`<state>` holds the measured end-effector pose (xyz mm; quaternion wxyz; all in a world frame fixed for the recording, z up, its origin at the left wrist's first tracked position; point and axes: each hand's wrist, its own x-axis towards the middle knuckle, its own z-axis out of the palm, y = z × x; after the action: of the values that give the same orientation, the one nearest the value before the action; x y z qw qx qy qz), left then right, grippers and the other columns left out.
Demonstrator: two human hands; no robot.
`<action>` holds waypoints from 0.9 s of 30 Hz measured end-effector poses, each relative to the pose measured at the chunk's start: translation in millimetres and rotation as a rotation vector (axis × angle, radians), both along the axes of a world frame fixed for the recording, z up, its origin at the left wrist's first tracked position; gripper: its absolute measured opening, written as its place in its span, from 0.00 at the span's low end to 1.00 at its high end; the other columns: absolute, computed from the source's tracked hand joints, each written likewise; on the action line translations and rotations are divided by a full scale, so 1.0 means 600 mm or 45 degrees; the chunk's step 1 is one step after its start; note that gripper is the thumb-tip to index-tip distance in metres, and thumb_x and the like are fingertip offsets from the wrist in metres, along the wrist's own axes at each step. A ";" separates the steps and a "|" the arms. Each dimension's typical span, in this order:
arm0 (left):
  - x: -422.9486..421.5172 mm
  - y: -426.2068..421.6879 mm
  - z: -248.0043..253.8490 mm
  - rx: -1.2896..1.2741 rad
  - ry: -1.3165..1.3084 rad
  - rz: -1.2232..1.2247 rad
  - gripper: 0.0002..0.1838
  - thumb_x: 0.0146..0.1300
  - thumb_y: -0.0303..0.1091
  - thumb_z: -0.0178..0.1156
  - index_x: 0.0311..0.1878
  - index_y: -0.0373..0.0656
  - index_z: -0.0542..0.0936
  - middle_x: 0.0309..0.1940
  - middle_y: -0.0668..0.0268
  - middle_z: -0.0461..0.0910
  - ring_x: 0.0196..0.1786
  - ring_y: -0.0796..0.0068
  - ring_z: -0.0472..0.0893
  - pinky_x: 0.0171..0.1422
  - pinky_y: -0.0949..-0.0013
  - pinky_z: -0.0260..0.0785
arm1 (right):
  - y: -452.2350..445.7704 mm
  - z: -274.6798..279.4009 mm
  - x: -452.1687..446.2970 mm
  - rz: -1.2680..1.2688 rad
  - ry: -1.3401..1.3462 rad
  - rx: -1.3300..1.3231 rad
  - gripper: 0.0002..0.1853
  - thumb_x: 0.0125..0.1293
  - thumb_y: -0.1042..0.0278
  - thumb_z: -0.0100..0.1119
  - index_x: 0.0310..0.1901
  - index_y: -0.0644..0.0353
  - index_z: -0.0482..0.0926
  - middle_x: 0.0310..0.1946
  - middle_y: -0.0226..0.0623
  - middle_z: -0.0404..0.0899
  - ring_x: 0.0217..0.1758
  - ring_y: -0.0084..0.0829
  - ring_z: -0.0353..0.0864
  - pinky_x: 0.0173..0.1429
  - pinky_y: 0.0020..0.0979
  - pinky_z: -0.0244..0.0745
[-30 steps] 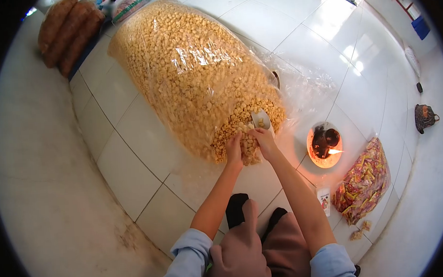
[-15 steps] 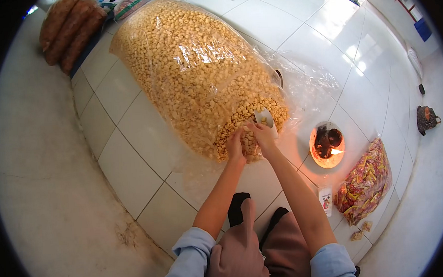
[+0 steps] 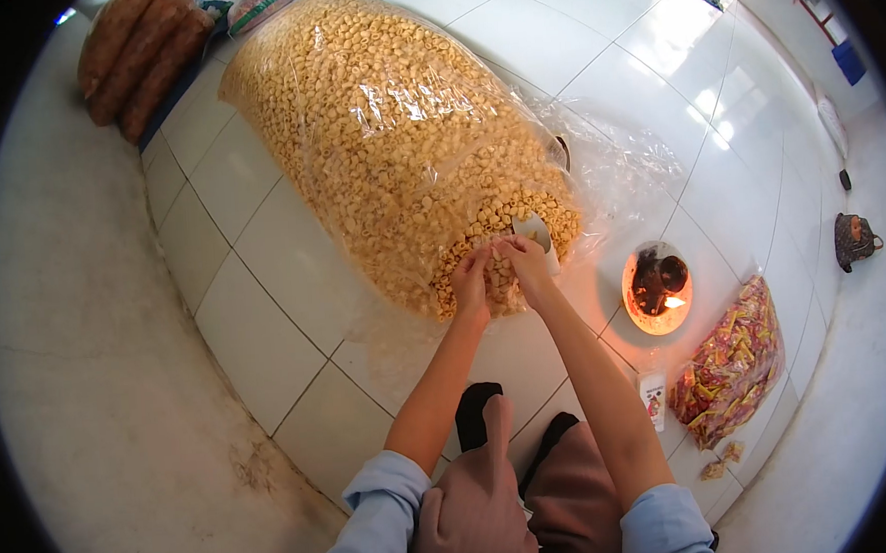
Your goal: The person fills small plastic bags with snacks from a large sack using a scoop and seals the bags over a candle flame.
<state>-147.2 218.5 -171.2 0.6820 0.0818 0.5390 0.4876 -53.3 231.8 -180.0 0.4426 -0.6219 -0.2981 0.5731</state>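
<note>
At the near end of the huge clear plastic sack (image 3: 367,170) filled with golden curled snack pieces, I have the left hand (image 3: 470,283) and the right hand (image 3: 528,264) on a small clear plastic bag (image 3: 503,276) of similar pieces, hanging between them. Over the last second the fingertips have drawn slightly closer together, so I judge the work is at the bag's top edge. Both hands are narrow, each pinching that edge. Just beyond the right hand, a white curved scoop (image 3: 533,229) rests among the loose pieces, crowding that side. To the right, on the white tiled floor (image 3: 256,346), a pale round dish (image 3: 654,323) carries a small bright flame (image 3: 674,302), which I'd keep the thin plastic away from.
</note>
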 end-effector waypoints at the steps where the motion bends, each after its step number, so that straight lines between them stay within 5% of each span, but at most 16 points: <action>1: 0.001 0.002 0.003 -0.010 0.031 0.038 0.08 0.61 0.39 0.57 0.37 0.47 0.76 0.26 0.75 0.73 0.24 0.86 0.71 0.23 0.79 0.63 | -0.002 0.005 0.003 0.041 0.118 -0.017 0.09 0.57 0.68 0.59 0.36 0.62 0.76 0.26 0.26 0.73 0.29 0.17 0.69 0.33 0.20 0.64; 9: -0.015 -0.004 -0.003 -0.041 0.144 -0.064 0.10 0.59 0.42 0.59 0.34 0.47 0.75 0.24 0.75 0.72 0.24 0.86 0.70 0.23 0.78 0.61 | -0.013 0.026 0.011 0.252 0.039 -0.132 0.10 0.53 0.71 0.60 0.37 0.64 0.76 0.27 0.27 0.74 0.26 0.16 0.68 0.29 0.18 0.61; 11: -0.016 -0.007 -0.005 -0.014 0.136 -0.069 0.13 0.57 0.43 0.62 0.33 0.43 0.75 0.30 0.71 0.73 0.33 0.80 0.72 0.37 0.72 0.66 | -0.012 0.025 0.008 0.168 0.172 -0.165 0.10 0.53 0.71 0.60 0.36 0.64 0.76 0.26 0.28 0.73 0.25 0.17 0.67 0.27 0.18 0.59; 15: -0.012 -0.006 -0.012 -0.012 0.079 -0.005 0.13 0.57 0.43 0.62 0.34 0.43 0.75 0.30 0.72 0.73 0.33 0.80 0.72 0.37 0.73 0.65 | -0.010 0.021 0.019 0.272 0.049 -0.213 0.09 0.53 0.73 0.59 0.36 0.65 0.75 0.26 0.29 0.74 0.25 0.18 0.69 0.28 0.19 0.61; 18: -0.007 -0.011 -0.006 0.026 0.259 -0.060 0.12 0.57 0.43 0.62 0.35 0.44 0.76 0.29 0.73 0.72 0.32 0.82 0.71 0.36 0.75 0.64 | -0.013 -0.002 0.024 0.186 0.391 -0.177 0.09 0.53 0.73 0.59 0.36 0.64 0.75 0.26 0.30 0.74 0.24 0.20 0.69 0.28 0.20 0.63; 21: -0.002 -0.014 -0.006 0.048 0.181 -0.122 0.11 0.57 0.43 0.62 0.34 0.45 0.77 0.28 0.74 0.72 0.31 0.84 0.71 0.35 0.77 0.64 | -0.014 -0.001 0.021 0.107 0.261 -0.153 0.08 0.54 0.72 0.58 0.35 0.65 0.75 0.26 0.30 0.74 0.24 0.20 0.70 0.27 0.21 0.64; 23: -0.001 -0.013 -0.013 0.085 0.234 -0.156 0.09 0.60 0.43 0.58 0.33 0.48 0.76 0.23 0.76 0.71 0.20 0.88 0.67 0.19 0.79 0.58 | -0.015 0.010 0.011 -0.019 0.149 -0.149 0.08 0.55 0.69 0.59 0.34 0.64 0.75 0.24 0.29 0.73 0.23 0.19 0.69 0.27 0.21 0.64; 27: -0.001 -0.014 -0.015 0.115 0.156 -0.141 0.10 0.60 0.43 0.58 0.32 0.49 0.76 0.22 0.77 0.71 0.21 0.89 0.66 0.21 0.80 0.58 | -0.017 0.005 0.007 0.006 -0.060 -0.090 0.08 0.56 0.67 0.58 0.34 0.62 0.75 0.24 0.27 0.73 0.23 0.17 0.67 0.27 0.20 0.62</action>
<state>-148.0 209.8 -180.1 0.6694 0.1718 0.5517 0.4670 -48.9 221.9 -176.8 0.4119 -0.6499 -0.2894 0.5694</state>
